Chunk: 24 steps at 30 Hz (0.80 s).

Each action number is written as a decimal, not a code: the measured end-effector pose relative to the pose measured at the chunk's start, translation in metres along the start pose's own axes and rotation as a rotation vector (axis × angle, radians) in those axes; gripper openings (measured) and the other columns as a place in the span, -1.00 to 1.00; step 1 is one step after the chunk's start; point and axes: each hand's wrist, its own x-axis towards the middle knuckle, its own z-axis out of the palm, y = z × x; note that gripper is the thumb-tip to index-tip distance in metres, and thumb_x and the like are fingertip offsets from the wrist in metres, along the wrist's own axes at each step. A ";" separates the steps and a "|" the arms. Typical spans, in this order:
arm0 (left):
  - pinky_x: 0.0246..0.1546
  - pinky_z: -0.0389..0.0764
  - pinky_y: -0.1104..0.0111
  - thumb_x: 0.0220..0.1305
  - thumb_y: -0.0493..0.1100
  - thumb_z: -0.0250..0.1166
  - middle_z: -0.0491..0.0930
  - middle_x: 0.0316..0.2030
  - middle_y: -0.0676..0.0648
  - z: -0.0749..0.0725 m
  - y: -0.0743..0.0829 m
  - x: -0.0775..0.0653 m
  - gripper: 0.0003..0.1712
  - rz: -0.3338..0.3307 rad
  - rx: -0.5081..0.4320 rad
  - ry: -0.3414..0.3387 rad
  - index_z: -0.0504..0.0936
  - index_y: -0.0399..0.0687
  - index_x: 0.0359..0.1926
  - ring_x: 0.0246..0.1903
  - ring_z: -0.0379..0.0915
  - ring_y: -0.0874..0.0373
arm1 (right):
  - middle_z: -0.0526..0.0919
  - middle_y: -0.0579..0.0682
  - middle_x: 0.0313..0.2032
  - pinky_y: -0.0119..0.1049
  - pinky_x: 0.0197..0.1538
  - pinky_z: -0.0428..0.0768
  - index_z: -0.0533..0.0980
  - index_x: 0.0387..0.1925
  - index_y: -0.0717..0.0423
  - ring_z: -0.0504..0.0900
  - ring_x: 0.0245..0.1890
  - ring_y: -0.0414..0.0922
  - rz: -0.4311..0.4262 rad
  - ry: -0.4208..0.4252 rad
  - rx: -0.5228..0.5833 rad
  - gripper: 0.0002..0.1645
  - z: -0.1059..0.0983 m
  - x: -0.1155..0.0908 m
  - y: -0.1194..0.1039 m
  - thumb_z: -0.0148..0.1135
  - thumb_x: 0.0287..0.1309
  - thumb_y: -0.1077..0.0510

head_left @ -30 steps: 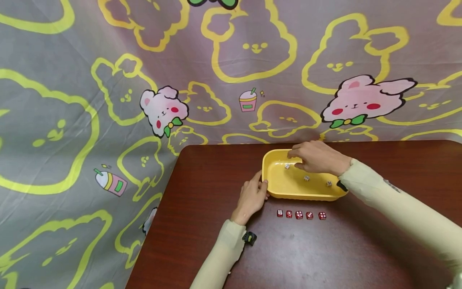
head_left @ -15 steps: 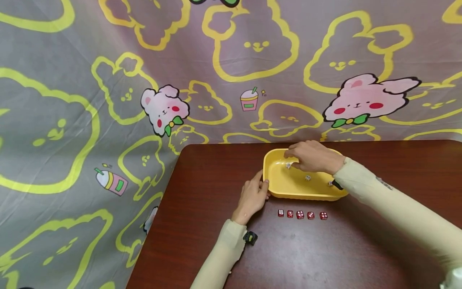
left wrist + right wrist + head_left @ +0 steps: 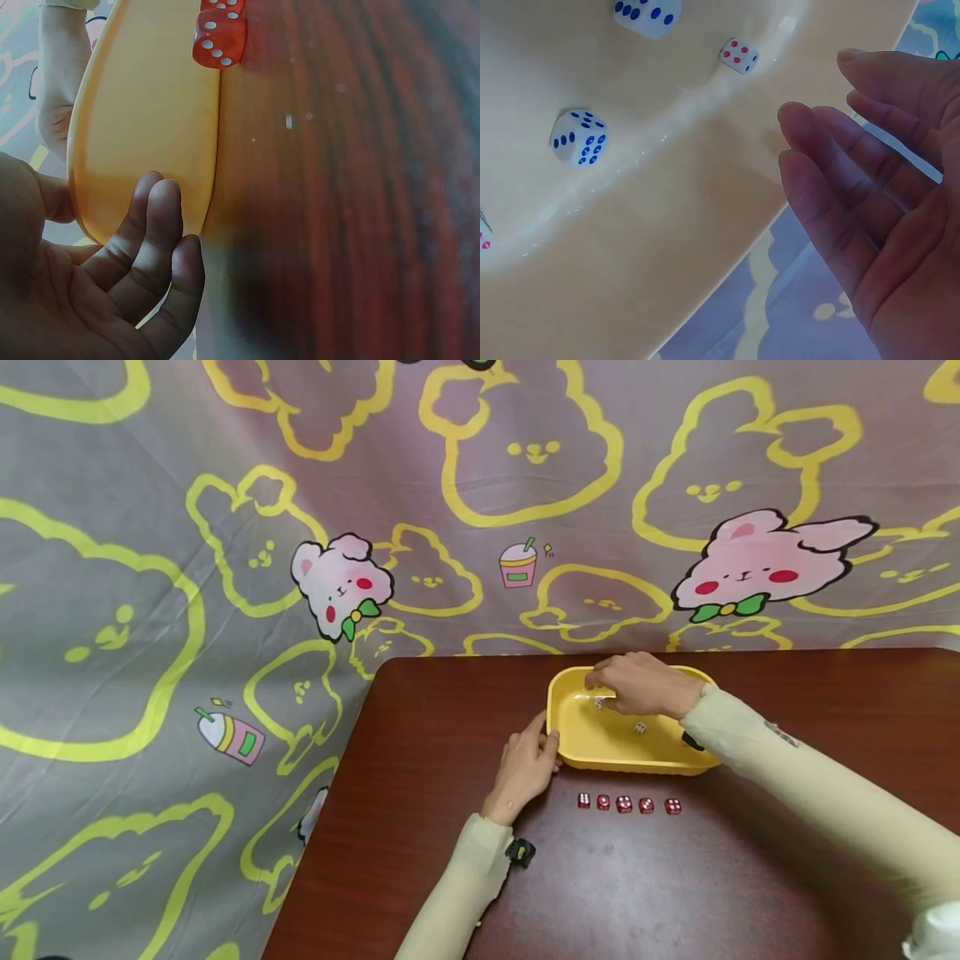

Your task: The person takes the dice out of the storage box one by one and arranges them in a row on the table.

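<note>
A yellow plastic tray (image 3: 637,768) stands near the table's back edge with several white dice in it, among them one white die (image 3: 641,727) in its middle. My left hand (image 3: 522,770) holds the tray's left end; in the left wrist view the thumb is at the rim and the fingers (image 3: 161,217) lie against the outer wall. Over the tray's far side hovers my right hand (image 3: 643,683), its fingers loosely bent with nothing between them. Closest to those fingertips is a small white die with red pips (image 3: 739,56). Blue-pipped dice (image 3: 580,136) lie further off.
Several red dice (image 3: 624,804) form a row on the brown table (image 3: 600,893) in front of the tray. Behind the table's back edge hangs a patterned cloth (image 3: 450,610).
My right hand has shifted slightly left over the tray, and its wrist now hides the rightmost white die in the head view. The left hand stays at the tray's end.
</note>
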 end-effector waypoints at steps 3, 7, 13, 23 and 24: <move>-0.25 0.63 0.39 0.61 -0.03 0.04 0.78 -0.41 0.07 0.000 0.000 0.000 -0.42 -0.004 0.003 0.000 0.35 0.02 0.55 -0.59 0.58 0.44 | 0.83 0.02 -0.10 0.00 -0.21 0.71 0.74 -0.04 0.08 0.80 -0.20 0.00 0.008 -0.011 -0.004 -0.65 0.003 0.003 0.000 0.55 0.10 0.16; -0.24 0.63 0.38 0.60 -0.03 0.04 0.78 -0.42 0.08 0.001 -0.001 0.000 -0.43 -0.008 0.014 0.002 0.36 0.03 0.54 -0.59 0.58 0.45 | 0.83 0.01 -0.10 0.00 -0.23 0.70 0.75 -0.05 0.07 0.78 -0.25 0.00 0.006 -0.029 -0.013 -0.68 0.008 0.007 -0.001 0.53 0.11 0.19; -0.25 0.63 0.39 0.61 -0.03 0.04 0.77 -0.44 0.09 0.001 -0.001 0.000 -0.43 -0.009 0.011 0.003 0.36 0.06 0.54 -0.59 0.58 0.43 | 0.83 -0.02 -0.09 -0.14 -0.35 0.61 0.75 -0.04 0.01 0.68 -0.40 -0.11 0.019 -0.089 -0.036 -0.70 0.014 0.011 -0.001 0.49 0.15 0.20; -0.23 0.62 0.37 0.61 -0.03 0.05 0.76 -0.46 0.08 0.000 0.001 0.000 -0.43 -0.012 0.017 -0.002 0.35 0.07 0.55 -0.60 0.57 0.43 | 0.82 0.02 -0.06 -0.11 -0.29 0.67 0.74 -0.02 0.04 0.71 -0.35 -0.06 0.034 -0.135 -0.041 -0.67 0.017 0.014 0.000 0.45 0.14 0.24; -0.24 0.62 0.38 0.61 -0.02 0.05 0.76 -0.45 0.08 0.000 0.001 0.000 -0.43 -0.012 0.017 -0.002 0.36 0.07 0.54 -0.60 0.57 0.43 | 0.82 0.02 -0.06 -0.09 -0.28 0.68 0.74 -0.02 0.04 0.71 -0.34 -0.05 0.037 -0.138 -0.044 -0.67 0.017 0.014 0.001 0.45 0.14 0.24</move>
